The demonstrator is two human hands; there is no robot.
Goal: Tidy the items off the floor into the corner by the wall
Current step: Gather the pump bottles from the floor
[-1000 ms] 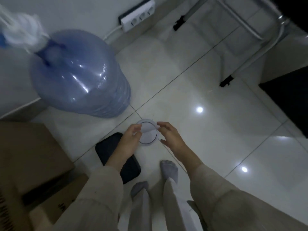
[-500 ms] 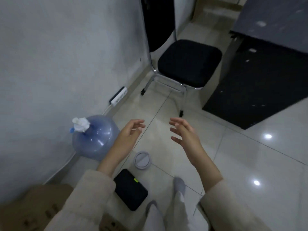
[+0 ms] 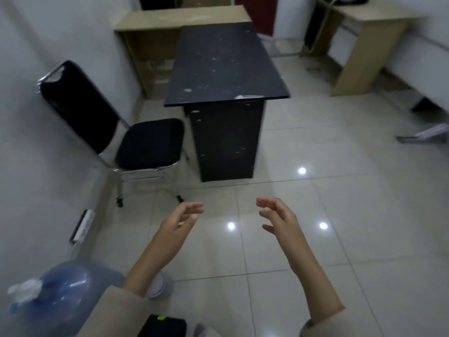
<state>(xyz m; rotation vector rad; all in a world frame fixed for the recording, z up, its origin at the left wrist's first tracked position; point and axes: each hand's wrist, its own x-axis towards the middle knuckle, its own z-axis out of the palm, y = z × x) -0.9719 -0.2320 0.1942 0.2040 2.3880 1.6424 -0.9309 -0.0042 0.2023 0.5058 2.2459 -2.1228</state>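
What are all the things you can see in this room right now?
Water jug: one, blue, bottom left by the wall.
Round lid: one, grey-white, on the floor beside the jug, partly behind the left arm.
Flat black thing: one, bottom edge, on the floor.
Power strip: one, white, along the left wall.
Chair: one, black seat, metal legs, by the left wall.
Dark desk: one, black, middle.
Wooden desks: two, tan, far back and far right.
Left hand: one, open, holding nothing.
Right hand: one, open, holding nothing.
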